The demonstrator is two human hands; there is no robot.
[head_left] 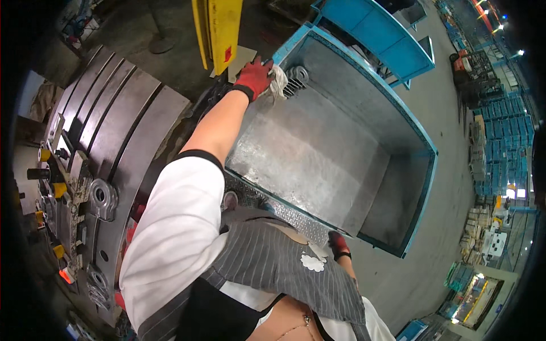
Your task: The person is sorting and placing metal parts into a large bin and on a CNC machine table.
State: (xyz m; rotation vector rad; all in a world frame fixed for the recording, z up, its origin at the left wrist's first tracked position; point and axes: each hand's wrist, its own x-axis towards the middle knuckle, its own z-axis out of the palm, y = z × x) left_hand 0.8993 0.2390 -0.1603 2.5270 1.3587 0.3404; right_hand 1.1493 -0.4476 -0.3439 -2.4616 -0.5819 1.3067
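Note:
My left hand (254, 78), in a red glove with a dark cuff, reaches over the left wall of a large blue-rimmed metal bin (318, 153). It grips a whitish rag (277, 83) that hangs down inside the wall. Right beside the rag, in the bin's far left corner, several grey ring-ended metal parts (296, 80) stand in a row. Low by my side, my right hand (339, 244), also red-gloved, is at the bin's near edge. Its fingers are small and dark here, and whether they touch the rim is unclear.
A slotted steel machine table (108, 108) stands on the left, with ring-ended parts (103, 196) and clamps on it. A yellow post (223, 34) rises beyond my left hand. Another blue bin (378, 34) stands behind. Tread plate (296, 219) lies underfoot; a forklift (469, 71) is far right.

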